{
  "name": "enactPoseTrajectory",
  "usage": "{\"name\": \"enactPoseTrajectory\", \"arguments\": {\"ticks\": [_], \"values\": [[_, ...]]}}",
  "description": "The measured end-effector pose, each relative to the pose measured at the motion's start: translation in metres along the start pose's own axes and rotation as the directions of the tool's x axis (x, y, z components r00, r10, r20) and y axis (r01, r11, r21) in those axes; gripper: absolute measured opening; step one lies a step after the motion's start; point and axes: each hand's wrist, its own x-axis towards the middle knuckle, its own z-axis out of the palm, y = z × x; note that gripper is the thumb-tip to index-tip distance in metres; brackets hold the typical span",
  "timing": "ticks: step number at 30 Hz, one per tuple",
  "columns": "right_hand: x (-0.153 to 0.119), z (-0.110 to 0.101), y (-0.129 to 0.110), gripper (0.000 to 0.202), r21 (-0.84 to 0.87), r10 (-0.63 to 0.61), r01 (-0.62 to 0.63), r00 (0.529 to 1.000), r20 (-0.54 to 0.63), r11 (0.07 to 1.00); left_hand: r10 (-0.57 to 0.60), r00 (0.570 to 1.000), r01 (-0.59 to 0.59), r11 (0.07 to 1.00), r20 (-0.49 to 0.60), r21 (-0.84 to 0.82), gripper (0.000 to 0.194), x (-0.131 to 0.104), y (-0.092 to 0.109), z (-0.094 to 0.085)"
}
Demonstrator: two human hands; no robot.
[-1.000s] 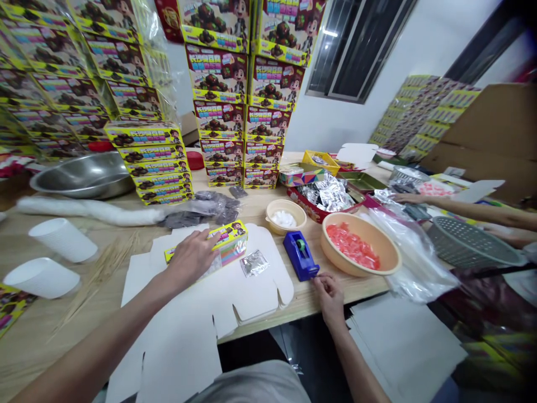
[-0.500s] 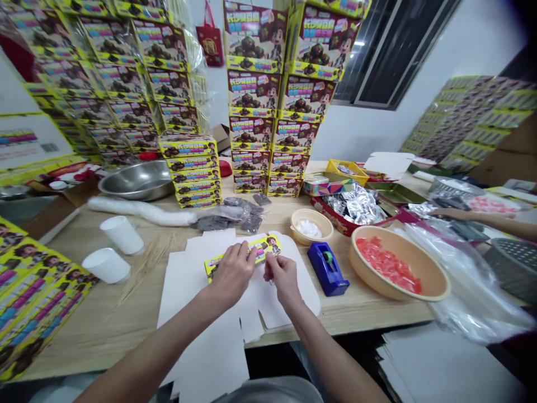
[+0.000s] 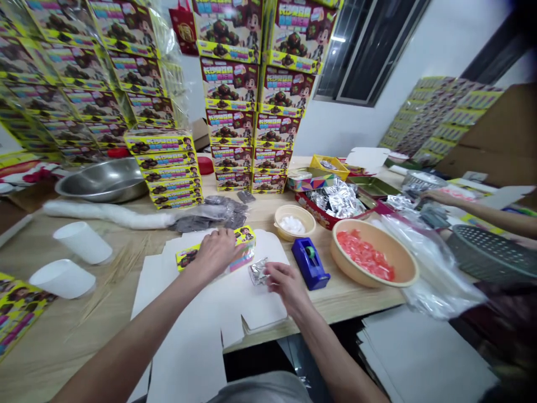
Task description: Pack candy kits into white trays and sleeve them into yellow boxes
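Note:
My left hand (image 3: 216,252) is closed over the top of a yellow printed box (image 3: 244,244), which stands on white flat cardboard (image 3: 188,330). To the right of the box, my right hand (image 3: 285,280) has its fingertips at a small silver foil packet (image 3: 259,271), fingers bent together at its edge. The packet is just above or on the white cardboard. A blue tape dispenser (image 3: 311,264) stands right of my right hand. Behind it is a small bowl (image 3: 312,225) with white pieces.
A large bowl (image 3: 409,268) holds red packets; a red tray (image 3: 310,202) holds foil packets. Two white cups (image 3: 81,242) and skewers (image 3: 121,260) lie left. Stacked printed boxes (image 3: 229,131) rise behind. Another person's hand (image 3: 440,197) is at the far right.
The view has turned right. My right hand has moved away from the box, and a silver packet now shows at its fingertips. The box's colourful side shows more.

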Motion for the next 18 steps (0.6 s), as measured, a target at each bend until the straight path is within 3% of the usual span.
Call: {"name": "enactPoseTrajectory", "arguments": {"ticks": [2,4,5,6,8,10,12,15,18], "values": [[-0.009,-0.052,0.0,0.034,-0.156,-0.171,0.143,0.969,-0.177,0.977,0.021,1.0,-0.021,1.0,0.006,0.014,0.052,0.0,-0.003,0.003],[-0.011,-0.105,0.001,0.032,-0.509,-0.439,0.247,0.847,-0.299,0.824,0.069,0.998,-0.069,0.998,0.004,-0.002,0.054,0.0,-0.007,0.004],[-0.009,-0.128,0.002,0.034,-0.621,-0.485,0.219,0.823,-0.297,0.753,0.093,0.996,-0.093,0.996,0.002,-0.017,0.055,0.0,-0.009,0.003],[-0.005,-0.146,0.004,0.035,-0.694,-0.491,0.186,0.828,-0.27,0.695,0.108,0.994,-0.108,0.994,0.005,-0.028,0.058,-0.001,-0.011,0.002],[0.005,-0.169,0.011,0.036,-0.734,-0.404,0.137,0.893,-0.199,0.665,0.115,0.993,-0.114,0.993,0.037,-0.035,0.066,-0.006,-0.019,-0.002],[0.013,-0.174,0.018,0.034,-0.723,-0.363,0.14,0.918,-0.162,0.677,0.089,0.993,-0.088,0.996,0.072,-0.022,0.07,-0.015,-0.031,-0.006],[0.016,-0.167,0.024,0.031,-0.667,-0.401,0.163,0.889,-0.22,0.727,0.037,0.995,-0.035,0.999,0.094,-0.016,0.064,-0.026,-0.046,-0.006],[0.009,-0.153,0.028,0.034,-0.425,-0.377,0.205,0.847,-0.375,0.882,-0.057,0.994,0.066,0.994,0.093,-0.086,0.057,-0.043,-0.068,0.003],[-0.006,-0.146,0.031,0.033,-0.18,-0.298,0.245,0.863,-0.407,0.953,-0.122,0.989,0.139,0.952,0.078,-0.271,0.056,-0.055,-0.083,0.017]]}}
